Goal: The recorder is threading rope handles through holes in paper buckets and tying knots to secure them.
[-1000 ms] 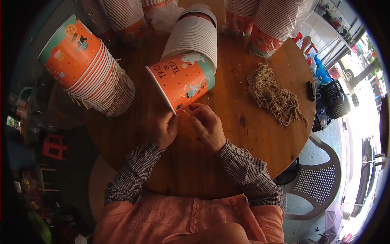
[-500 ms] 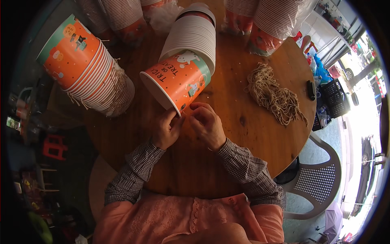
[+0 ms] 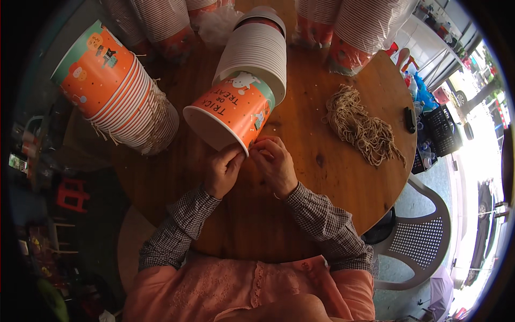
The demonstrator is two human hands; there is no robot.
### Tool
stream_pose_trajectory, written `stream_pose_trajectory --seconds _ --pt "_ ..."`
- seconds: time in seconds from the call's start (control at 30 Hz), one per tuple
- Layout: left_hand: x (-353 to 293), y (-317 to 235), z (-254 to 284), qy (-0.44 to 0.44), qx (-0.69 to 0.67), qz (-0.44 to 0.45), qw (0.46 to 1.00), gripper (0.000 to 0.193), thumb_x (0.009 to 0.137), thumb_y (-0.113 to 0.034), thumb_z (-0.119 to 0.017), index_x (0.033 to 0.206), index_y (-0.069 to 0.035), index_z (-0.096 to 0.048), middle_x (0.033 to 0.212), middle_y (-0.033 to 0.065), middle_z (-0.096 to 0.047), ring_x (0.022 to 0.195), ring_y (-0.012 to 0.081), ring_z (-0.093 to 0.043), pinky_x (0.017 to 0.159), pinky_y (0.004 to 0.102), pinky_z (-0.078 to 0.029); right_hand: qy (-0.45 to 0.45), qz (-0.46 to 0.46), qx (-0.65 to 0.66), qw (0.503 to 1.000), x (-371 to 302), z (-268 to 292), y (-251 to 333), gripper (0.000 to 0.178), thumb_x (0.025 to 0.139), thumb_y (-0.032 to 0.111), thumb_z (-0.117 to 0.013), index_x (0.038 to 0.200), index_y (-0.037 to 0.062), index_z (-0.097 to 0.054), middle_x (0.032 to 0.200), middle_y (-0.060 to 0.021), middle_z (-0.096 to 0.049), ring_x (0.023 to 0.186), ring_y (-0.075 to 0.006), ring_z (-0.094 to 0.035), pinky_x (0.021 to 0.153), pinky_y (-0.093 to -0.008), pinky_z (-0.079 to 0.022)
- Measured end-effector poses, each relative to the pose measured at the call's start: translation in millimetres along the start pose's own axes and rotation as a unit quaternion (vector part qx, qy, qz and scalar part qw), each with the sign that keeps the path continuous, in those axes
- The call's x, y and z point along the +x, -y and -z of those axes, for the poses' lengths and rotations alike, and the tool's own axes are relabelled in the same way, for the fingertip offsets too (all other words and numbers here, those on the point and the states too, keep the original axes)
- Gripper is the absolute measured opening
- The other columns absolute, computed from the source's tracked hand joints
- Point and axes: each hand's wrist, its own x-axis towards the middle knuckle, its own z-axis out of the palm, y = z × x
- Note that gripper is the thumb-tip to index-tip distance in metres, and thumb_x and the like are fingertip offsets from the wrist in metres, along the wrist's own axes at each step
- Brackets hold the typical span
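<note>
An orange paper bucket point(image 3: 236, 110), with a green band and a white cartoon figure, lies tilted on its side with its mouth toward me. My left hand point(image 3: 224, 170) pinches its rim at the near edge, the fingers partly inside the mouth. Close against the outer wall by that rim, my right hand point(image 3: 273, 166) has thumb and fingers pressed together; what lies between them is too small and hidden to make out. Behind, the bucket's far end rests against the open mouth of a lying stack of white-rimmed paper buckets point(image 3: 252, 51).
On the left leans a stack of orange buckets point(image 3: 115, 80) with cords hanging from their sides. A tangled bundle of beige cord point(image 3: 365, 126) lies on the round wooden table point(image 3: 316, 214). Plastic-wrapped bucket stacks point(image 3: 370, 32) stand at the back. A grey chair point(image 3: 418, 241) is at right.
The bucket has turned a little, so its mouth faces me more. My left hand has shifted slightly right along with the rim; my right hand stays close to the bucket wall.
</note>
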Motion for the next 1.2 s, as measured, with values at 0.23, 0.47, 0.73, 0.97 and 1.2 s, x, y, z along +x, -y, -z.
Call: stream_pose_trajectory --seconds 0.23,0.47,0.73,0.97,1.2 --pt "3.2 5.0 -4.7 -0.041 0.084 -0.008 0.996 0.012 0.082 0.002 -0.062 0.094 0.0 -0.059 0.086 0.016 -0.062 0.078 0.0318 -0.064 0.067 0.0358 -0.051 0.022 0.023 0.023 0.999 -0.3 -1.1 2.8 0.018 0.085 0.011 -0.064 0.098 -0.001 -0.061 0.109 -0.0154 -0.055 0.101 -0.0253 -0.059 0.081 -0.033 -0.055" --pt "3.7 -15.3 -4.2 -0.012 0.19 -0.123 0.974 0.022 0.07 -0.002 -0.066 0.089 -0.004 -0.056 0.088 0.0121 -0.058 0.081 0.0308 -0.061 0.067 0.0395 -0.051 0.012 0.026 -0.013 1.0 3.2 3.6 2.2 0.019 0.087 0.011 -0.062 0.102 -0.0005 -0.061 0.117 -0.0161 -0.056 0.107 -0.0261 -0.059 0.082 -0.034 -0.055" --pt "22.8 -25.7 -35.4 0.023 -0.024 -0.135 0.99 0.014 0.082 0.003 -0.064 0.095 -0.002 -0.061 0.108 0.0114 -0.063 0.093 0.0258 -0.064 0.075 0.0333 -0.053 0.108 0.071 -0.126 0.984 8.9 39.3 -18.9 0.026 0.081 0.009 -0.063 0.107 0.0028 -0.063 0.112 -0.0154 -0.059 0.103 -0.0249 -0.061 0.083 -0.035 -0.051" --pt "37.7 -24.2 -56.5 0.009 -0.136 0.019 0.991 0.014 0.091 -0.003 -0.059 0.104 0.0 -0.062 0.095 0.0104 -0.067 0.08 0.016 -0.066 0.069 0.0267 -0.054 -0.029 -0.045 -0.131 0.99 -13.1 49.0 -3.5 0.013 0.085 0.01 -0.062 0.094 0.0014 -0.062 0.074 -0.0117 -0.065 0.067 -0.0224 -0.066 0.061 -0.033 -0.052" --pt "37.0 -14.4 -47.8 -0.006 -0.007 -0.025 1.0 0.015 0.085 -0.004 -0.065 0.1 -0.004 -0.065 0.091 0.0074 -0.069 0.081 0.0182 -0.069 0.069 0.0289 -0.055 -0.05 0.142 -0.255 0.955 -15.4 55.8 12.6 0.009 0.086 0.008 -0.064 0.093 0.0041 -0.066 0.086 -0.0108 -0.058 0.065 -0.025 -0.06 0.056 -0.0339 -0.049"
